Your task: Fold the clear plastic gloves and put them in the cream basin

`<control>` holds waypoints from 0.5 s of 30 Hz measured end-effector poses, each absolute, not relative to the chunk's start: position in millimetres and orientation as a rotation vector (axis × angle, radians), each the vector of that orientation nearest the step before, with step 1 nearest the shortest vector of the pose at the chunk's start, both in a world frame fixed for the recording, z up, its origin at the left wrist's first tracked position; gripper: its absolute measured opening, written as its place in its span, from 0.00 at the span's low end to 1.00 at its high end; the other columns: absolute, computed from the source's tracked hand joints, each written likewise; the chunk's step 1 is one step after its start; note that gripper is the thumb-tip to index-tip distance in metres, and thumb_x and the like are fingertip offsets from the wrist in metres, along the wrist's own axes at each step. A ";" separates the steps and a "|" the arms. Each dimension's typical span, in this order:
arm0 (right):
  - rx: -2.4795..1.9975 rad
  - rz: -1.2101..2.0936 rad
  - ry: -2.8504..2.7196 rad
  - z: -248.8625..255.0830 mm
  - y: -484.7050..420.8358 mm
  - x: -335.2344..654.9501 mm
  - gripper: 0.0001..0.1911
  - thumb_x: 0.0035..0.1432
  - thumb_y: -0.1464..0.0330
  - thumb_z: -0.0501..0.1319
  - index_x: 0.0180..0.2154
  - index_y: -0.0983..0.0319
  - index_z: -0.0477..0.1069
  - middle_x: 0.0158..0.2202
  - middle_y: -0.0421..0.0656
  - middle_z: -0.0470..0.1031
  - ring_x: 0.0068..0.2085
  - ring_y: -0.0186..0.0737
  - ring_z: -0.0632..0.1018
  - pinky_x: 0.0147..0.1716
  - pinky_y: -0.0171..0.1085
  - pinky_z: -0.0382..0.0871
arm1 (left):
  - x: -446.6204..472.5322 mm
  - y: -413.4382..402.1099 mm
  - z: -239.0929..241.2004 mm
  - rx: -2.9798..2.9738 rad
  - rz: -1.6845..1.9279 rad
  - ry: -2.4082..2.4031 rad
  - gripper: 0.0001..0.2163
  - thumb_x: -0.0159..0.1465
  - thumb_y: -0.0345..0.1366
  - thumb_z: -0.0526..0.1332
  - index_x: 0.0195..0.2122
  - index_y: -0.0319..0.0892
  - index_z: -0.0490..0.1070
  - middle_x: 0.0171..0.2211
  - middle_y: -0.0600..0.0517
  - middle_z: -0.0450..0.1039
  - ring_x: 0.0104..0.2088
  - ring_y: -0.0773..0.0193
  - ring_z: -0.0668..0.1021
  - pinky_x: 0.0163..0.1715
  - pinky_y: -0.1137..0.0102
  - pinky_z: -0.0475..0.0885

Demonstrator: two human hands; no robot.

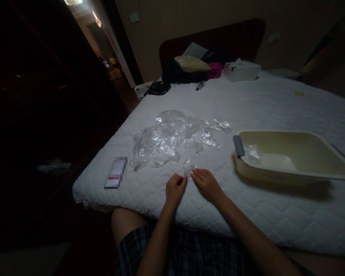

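Lying just in from the near edge of a white quilted mattress (304, 218), a small piece of clear, crinkled plastic film (188, 165) is met by two bare hands. Its surface is seen to be thin and colourless; pale streaks of light are caught along its creases, and the white cloth is shown faintly through it. Its outline is blurred, so whether it is a bag or a single sheet cannot be told.

By the left hand (175, 189), with fingers curled and thumb brought close against them, the film's lower left edge is pinched. The fingers of the right hand (206, 184) are held nearly straight and close together, their tips laid at the film's right side; whether it is gripped there cannot be told.

Beyond the hands, towards the middle of the mattress, a broad, loose spread of glossy transparent plastic film (169, 140) is heaped in wrinkled folds. Near the mattress's left corner, a flat rectangular object with a pixelated face (115, 173) is placed. To the right, a cream rectangular plastic tub with a grey handle (290, 142) is set, and a crumpled clear plastic piece (251, 153) is contained at its left end.
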State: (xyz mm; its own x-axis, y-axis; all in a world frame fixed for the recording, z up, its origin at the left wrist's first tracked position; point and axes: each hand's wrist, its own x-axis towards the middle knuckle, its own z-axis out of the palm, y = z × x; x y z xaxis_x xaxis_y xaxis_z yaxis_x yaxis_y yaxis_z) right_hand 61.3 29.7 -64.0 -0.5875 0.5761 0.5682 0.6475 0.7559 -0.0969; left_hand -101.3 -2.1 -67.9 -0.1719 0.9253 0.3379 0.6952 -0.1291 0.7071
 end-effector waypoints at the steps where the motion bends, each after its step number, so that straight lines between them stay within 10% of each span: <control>1: -0.918 -0.148 -2.369 -64.1 29.9 61.4 0.14 0.56 0.76 0.54 0.44 0.63 0.70 0.45 0.50 0.73 0.48 0.45 0.71 0.47 0.46 0.64 | -101.3 -2.2 -68.6 1.801 1.192 1.873 0.11 0.59 0.40 0.54 0.23 0.41 0.67 0.22 0.55 0.66 0.25 0.69 0.69 0.27 0.73 0.64; 15: -0.907 -0.120 -2.383 -62.7 30.2 61.7 0.14 0.56 0.75 0.54 0.44 0.64 0.69 0.46 0.51 0.72 0.47 0.44 0.72 0.46 0.44 0.65 | -97.9 -6.9 -72.3 2.224 1.289 1.925 0.18 0.61 0.33 0.54 0.53 0.44 0.59 0.55 0.41 0.58 0.44 0.58 0.72 0.40 0.62 0.71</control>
State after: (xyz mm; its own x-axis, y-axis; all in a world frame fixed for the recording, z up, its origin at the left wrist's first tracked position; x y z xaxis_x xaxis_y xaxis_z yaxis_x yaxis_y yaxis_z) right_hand 61.7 30.2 -62.7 -0.6001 0.5816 0.5491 0.6338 0.7645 -0.1171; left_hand -97.9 -6.9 -72.3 -0.0394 0.8011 0.5972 0.8574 -0.2799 0.4320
